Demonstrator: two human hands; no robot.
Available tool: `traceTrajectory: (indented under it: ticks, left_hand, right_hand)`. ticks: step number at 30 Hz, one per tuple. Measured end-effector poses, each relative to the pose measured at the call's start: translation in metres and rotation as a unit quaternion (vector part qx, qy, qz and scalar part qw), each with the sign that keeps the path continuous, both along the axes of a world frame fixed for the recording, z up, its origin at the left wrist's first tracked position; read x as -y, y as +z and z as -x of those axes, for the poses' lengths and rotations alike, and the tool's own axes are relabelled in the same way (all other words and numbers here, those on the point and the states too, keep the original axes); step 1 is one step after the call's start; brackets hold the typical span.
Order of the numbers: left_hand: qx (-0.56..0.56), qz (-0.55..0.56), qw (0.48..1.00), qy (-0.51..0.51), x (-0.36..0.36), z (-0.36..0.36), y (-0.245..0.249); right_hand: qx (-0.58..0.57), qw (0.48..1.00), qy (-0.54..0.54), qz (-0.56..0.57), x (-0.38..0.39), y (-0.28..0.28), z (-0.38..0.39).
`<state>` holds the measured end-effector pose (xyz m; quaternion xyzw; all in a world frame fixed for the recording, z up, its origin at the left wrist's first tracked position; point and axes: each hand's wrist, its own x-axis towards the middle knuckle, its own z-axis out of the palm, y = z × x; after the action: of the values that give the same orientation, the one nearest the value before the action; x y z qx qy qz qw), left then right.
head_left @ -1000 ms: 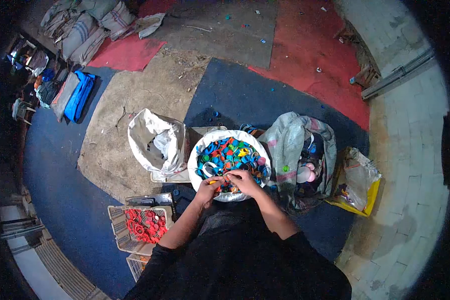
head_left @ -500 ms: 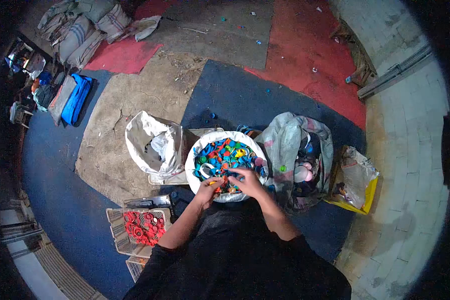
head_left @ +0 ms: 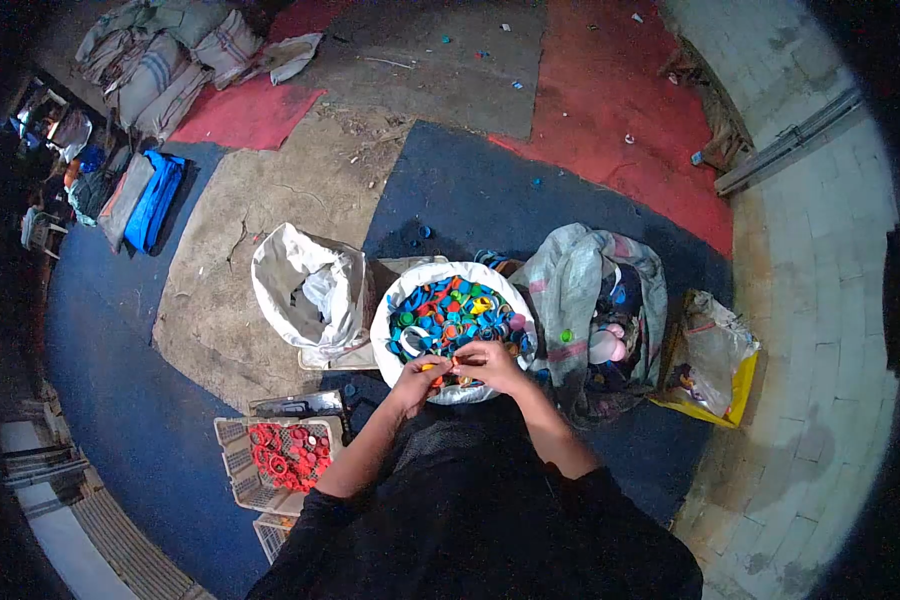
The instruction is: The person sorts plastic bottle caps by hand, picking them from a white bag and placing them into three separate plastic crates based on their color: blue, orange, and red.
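A white sack [head_left: 382, 345] full of small plastic caps [head_left: 445, 312], mostly blue with some green, orange and yellow, stands in front of my body. Over its near side, my left hand [head_left: 420, 382] is closed, with a small yellow piece [head_left: 428, 367] between its fingers. My right hand [head_left: 488, 366] meets it fingertip to fingertip. Its fingers are pinched at a small orange piece [head_left: 453, 362] between the two hands; its exact shape is too small to tell.
A crate [head_left: 232, 453] of red caps stands at lower left. An open white sack [head_left: 275, 300] is left of the caps, a grey sack [head_left: 560, 280] right, and a yellow-edged container [head_left: 738, 395] by the wall [head_left: 820, 350]. Stacked sacks [head_left: 155, 75] lie far left.
My right hand has moved slightly down and left, its spread fingers closing to meet the left hand's fingertips. My left hand has barely moved.
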<state>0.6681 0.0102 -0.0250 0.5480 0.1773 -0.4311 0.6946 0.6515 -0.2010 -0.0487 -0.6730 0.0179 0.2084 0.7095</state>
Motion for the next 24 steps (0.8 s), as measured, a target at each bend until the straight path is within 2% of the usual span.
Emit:
traceTrajectory:
  ticks: [3, 6, 7, 10, 16, 22, 24]
  left_hand:
    - [-0.015, 0.022, 0.999, 0.041, -0.002, 0.005, -0.022]
    - [-0.03, 0.012, 0.998, 0.055, -0.002, 0.002, -0.016]
    - [-0.039, 0.022, 0.997, 0.061, -0.003, 0.001, -0.016]
    - [-0.056, 0.041, 0.995, 0.072, -0.005, -0.001, -0.015]
    - [-0.053, 0.044, 0.993, 0.101, 0.003, -0.002, -0.021]
    - [-0.084, 0.108, 0.983, 0.123, 0.011, -0.004, -0.021]
    - [-0.132, 0.141, 0.975, 0.107, 0.008, -0.006, -0.02]
  right_hand:
    - [0.038, 0.996, -0.028, 0.082, 0.005, 0.017, -0.003]
    - [0.004, 0.994, -0.108, 0.007, 0.012, -0.007, 0.0]
    - [-0.01, 0.991, -0.131, -0.018, 0.012, 0.0, 0.002]
    - [-0.077, 0.983, -0.133, -0.096, 0.016, 0.019, 0.004]
    - [-0.069, 0.978, -0.134, -0.147, 0.009, 0.021, 0.006]
    - [0.041, 0.997, -0.062, -0.015, -0.009, 0.022, 0.003]
    - [0.148, 0.983, -0.08, 0.072, -0.023, 0.037, 0.002]
